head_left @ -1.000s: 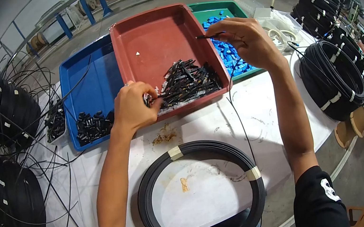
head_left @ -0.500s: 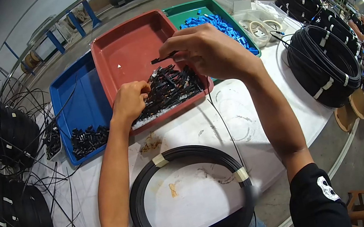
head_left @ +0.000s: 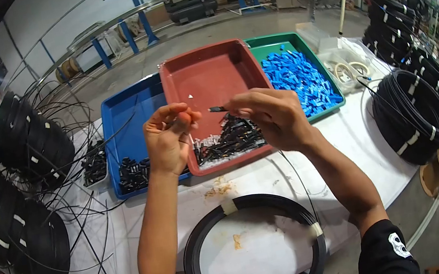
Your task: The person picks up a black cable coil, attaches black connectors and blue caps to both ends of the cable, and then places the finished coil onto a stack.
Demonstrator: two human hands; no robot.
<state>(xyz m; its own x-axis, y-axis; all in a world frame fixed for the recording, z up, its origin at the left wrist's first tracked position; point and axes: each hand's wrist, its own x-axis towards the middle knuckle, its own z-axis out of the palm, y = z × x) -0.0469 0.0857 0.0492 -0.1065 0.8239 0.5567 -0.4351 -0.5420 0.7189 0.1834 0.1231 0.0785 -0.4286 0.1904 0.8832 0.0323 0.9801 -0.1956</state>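
Observation:
Over the red tray [head_left: 208, 72], my right hand [head_left: 274, 116] pinches a small black connector [head_left: 217, 109] with a light tip pointing left. A thin black cable [head_left: 299, 178] runs down from below that hand toward the coil. My left hand [head_left: 169, 139] is raised just left of the connector, thumb and fingers pressed together; what they hold, if anything, is too small to make out. Beneath the hands lie many black connector pieces [head_left: 237, 137] and small whitish bits in the tray. The black cable coil [head_left: 193, 257], bound with pale tape, rests on the table below.
A blue tray [head_left: 120, 116] with black parts stands left, a green tray [head_left: 274, 46] with blue pieces right. Cable coils [head_left: 16, 136] with loose strands crowd the left side. More coils [head_left: 410, 111] and a clear box [head_left: 344, 67] are at the right. Part of another person shows far right.
The view has tilted up and shifted left. My left hand has risen from the pile of black pieces and closed in on the connector in my right hand, whose tip now shows.

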